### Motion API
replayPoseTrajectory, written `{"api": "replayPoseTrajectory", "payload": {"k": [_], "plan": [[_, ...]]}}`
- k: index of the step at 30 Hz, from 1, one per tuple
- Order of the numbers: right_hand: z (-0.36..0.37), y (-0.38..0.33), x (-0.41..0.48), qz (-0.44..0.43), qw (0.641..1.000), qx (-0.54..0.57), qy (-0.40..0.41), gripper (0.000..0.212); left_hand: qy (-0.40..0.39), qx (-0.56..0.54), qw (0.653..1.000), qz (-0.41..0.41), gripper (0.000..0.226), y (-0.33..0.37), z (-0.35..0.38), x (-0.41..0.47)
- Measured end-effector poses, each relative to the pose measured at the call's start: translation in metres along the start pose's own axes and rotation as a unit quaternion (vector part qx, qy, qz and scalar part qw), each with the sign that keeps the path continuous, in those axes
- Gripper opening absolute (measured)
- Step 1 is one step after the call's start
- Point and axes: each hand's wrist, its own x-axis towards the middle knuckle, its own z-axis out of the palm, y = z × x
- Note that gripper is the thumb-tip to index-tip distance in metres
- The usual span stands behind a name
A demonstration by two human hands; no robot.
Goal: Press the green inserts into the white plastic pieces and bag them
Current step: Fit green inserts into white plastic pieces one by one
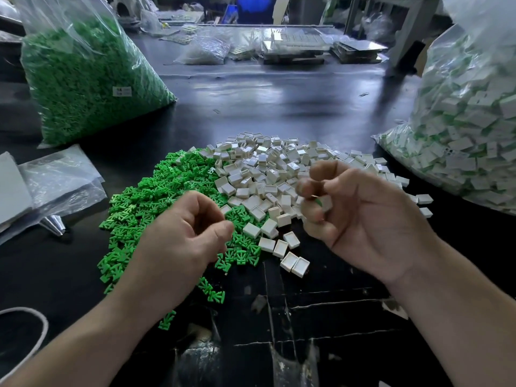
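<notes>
The right hand [368,219] is pinching one small boxy white piece [326,203] between thumb and curled fingertips, a sliver of green showing at its edge. The left hand [178,241] is hovering with fingers curling loosely inward; whether it is holding anything, I cannot tell. Under and beyond the left hand, flat branching green inserts [145,202] are lying heaped on the glossy black worktop [279,101]. Between the hands and beyond the right one, square, open-backed white plastic pieces [268,174] are spreading in a mound. A crinkly clear bag [469,141] of white-and-green pieces is slumping beyond the right hand.
</notes>
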Motion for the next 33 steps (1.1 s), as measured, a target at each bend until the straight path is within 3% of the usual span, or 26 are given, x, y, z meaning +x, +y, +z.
{"api": "replayPoseTrajectory", "payload": {"k": [1, 2, 3, 4, 5, 6, 7, 8, 10, 13, 17, 24, 26, 28, 31, 33], "plan": [[-0.002, -0.003, -0.002, 0.001, 0.995, -0.099, 0.014, 0.024, 0.009, 0.082, 0.996, 0.031, 0.013, -0.001, 0.002, -0.002], [-0.002, -0.005, -0.006, 0.003, 0.966, -0.259, 0.020, 0.016, 0.013, 0.148, 0.987, 0.067, 0.013, -0.001, 0.004, -0.005], [0.000, -0.005, -0.010, 0.006, 0.892, -0.451, 0.016, 0.016, 0.011, 0.203, 0.974, 0.099, 0.015, 0.000, 0.006, -0.008], [0.002, -0.004, -0.014, 0.013, 0.782, -0.624, 0.004, 0.028, 0.001, 0.253, 0.959, 0.125, 0.020, 0.001, 0.007, -0.010], [0.005, 0.001, -0.015, 0.027, 0.665, -0.747, -0.006, 0.040, -0.011, 0.298, 0.944, 0.142, 0.029, 0.002, 0.008, -0.011], [0.009, 0.005, -0.016, 0.049, 0.579, -0.814, -0.009, 0.046, -0.024, 0.337, 0.929, 0.154, 0.043, 0.002, 0.010, -0.012], [0.013, 0.009, -0.016, 0.064, 0.532, -0.844, -0.015, 0.048, -0.035, 0.372, 0.914, 0.158, 0.056, 0.001, 0.012, -0.012], [0.016, 0.014, -0.015, 0.073, 0.513, -0.855, -0.024, 0.047, -0.038, 0.400, 0.902, 0.157, 0.065, 0.001, 0.015, -0.013], [0.018, 0.018, -0.012, 0.076, 0.527, -0.846, -0.034, 0.043, -0.030, 0.431, 0.887, 0.162, 0.066, 0.000, 0.020, -0.012], [0.016, 0.017, -0.009, 0.075, 0.573, -0.816, -0.019, 0.029, -0.024, 0.442, 0.878, 0.183, 0.051, 0.001, 0.025, -0.008], [0.011, 0.024, -0.008, 0.023, 0.596, -0.803, 0.014, 0.019, -0.029, 0.434, 0.878, 0.200, 0.028, 0.001, 0.026, -0.006], [0.000, 0.026, -0.004, -0.038, 0.700, -0.707, 0.091, 0.030, 0.003, 0.419, 0.882, 0.217, 0.030, -0.003, 0.021, -0.004], [-0.003, 0.023, -0.003, -0.046, 0.740, -0.661, 0.112, 0.024, 0.017, 0.404, 0.890, 0.212, 0.026, -0.003, 0.019, -0.003], [-0.006, 0.022, -0.001, -0.021, 0.807, -0.578, 0.119, 0.017, 0.037, 0.378, 0.901, 0.211, 0.021, -0.001, 0.017, -0.002], [-0.001, 0.021, -0.001, 0.036, 0.918, -0.386, 0.080, 0.009, 0.062, 0.323, 0.924, 0.197, 0.020, 0.003, 0.016, 0.001], [0.004, 0.022, -0.002, 0.053, 0.953, -0.294, 0.041, 0.010, 0.073, 0.249, 0.951, 0.166, 0.017, 0.005, 0.015, 0.000]]}}
